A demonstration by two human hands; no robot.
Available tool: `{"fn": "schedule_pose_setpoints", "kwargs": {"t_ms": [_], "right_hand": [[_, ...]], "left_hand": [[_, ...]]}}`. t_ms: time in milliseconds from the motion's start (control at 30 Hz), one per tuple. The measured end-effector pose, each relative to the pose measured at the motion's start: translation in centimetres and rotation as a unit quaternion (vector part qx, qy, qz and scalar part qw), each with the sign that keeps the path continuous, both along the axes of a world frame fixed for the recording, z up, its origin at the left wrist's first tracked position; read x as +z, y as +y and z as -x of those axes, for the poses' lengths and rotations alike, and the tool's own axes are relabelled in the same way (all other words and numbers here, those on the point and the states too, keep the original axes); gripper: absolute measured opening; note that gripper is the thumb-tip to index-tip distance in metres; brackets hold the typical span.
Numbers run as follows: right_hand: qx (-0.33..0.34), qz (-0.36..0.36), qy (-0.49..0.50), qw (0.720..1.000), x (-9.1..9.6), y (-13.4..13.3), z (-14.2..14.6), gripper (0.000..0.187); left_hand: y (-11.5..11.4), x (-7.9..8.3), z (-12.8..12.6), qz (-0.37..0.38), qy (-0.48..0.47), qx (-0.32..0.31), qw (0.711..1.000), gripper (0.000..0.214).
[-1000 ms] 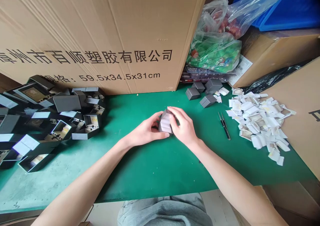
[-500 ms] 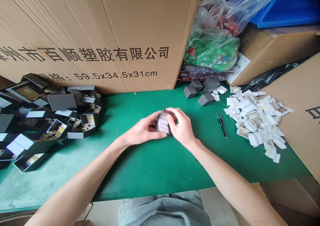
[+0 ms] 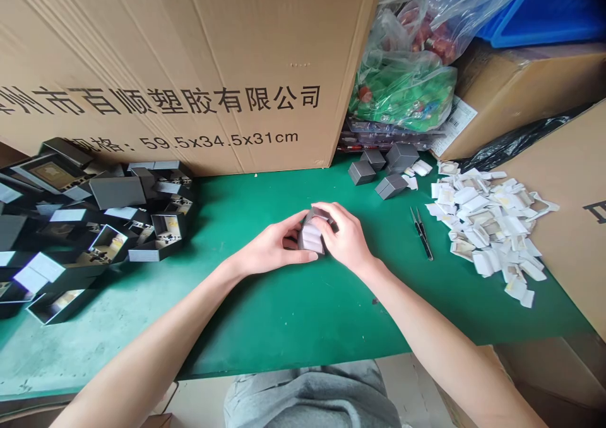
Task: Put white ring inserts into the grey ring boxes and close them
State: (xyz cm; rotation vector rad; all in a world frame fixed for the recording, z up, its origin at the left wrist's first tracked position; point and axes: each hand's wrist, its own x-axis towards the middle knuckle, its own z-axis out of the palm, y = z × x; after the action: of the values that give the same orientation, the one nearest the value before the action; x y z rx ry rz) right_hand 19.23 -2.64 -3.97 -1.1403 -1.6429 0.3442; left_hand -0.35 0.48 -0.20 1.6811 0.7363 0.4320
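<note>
Gray box (image 3: pixel 320 214), small, tilted, white insert (image 3: pixel 310 238) showing

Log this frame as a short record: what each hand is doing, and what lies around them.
Held item: small grey box with a white ridged face
Left hand: grips the box's left side
Right hand: grips the box's right side and top
Nearby: four grey cube-shaped boxes; slim black tweezers; heap of white paper scraps
Rest: heap of open black boxes; green work mat; large brown cardboard carton with black print
</note>
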Motion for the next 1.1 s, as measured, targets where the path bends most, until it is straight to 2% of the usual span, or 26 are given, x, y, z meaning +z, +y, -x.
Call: {"fn": "schedule_pose_setpoints", "kwargs": {"t_ms": [233,333,433,533,667,800,1100], "right_hand": [[-0.031,0.012,-0.001,0.999,-0.1,-0.1,0.1,0.010],[-0.046,0.011,0.000,0.999,-0.1,-0.2,0.4,0.010],[-0.039,0.015,0.047,0.998,0.1,-0.5,0.8,0.024],[-0.033,0.029,0.147,0.988,0.2,-0.7,1.2,0.039],[-0.022,0.110,0.255,0.961,0.0,-0.4,1.1,0.025],[0.013,0.188,0.290,0.938,-0.1,0.0,0.9,0.029],[0.003,0.175,0.284,0.943,-0.3,-0.3,1.0,0.025]], "left_hand": [[-0.4,0.1,0.0,-0.031,0.023,0.000,0.999,0.094],[-0.4,0.1,-0.1,-0.044,0.024,0.004,0.999,0.093],[-0.4,-0.1,-0.2,-0.046,-0.005,0.019,0.999,0.085],[-0.4,-0.3,-0.3,-0.053,-0.039,0.055,0.996,0.078],[-0.4,-0.6,-0.3,-0.061,-0.072,0.085,0.992,0.072],[-0.5,-0.5,-0.5,-0.067,-0.072,0.088,0.991,0.068],[-0.6,0.3,-0.5,-0.027,-0.076,0.085,0.993,0.070]]}}
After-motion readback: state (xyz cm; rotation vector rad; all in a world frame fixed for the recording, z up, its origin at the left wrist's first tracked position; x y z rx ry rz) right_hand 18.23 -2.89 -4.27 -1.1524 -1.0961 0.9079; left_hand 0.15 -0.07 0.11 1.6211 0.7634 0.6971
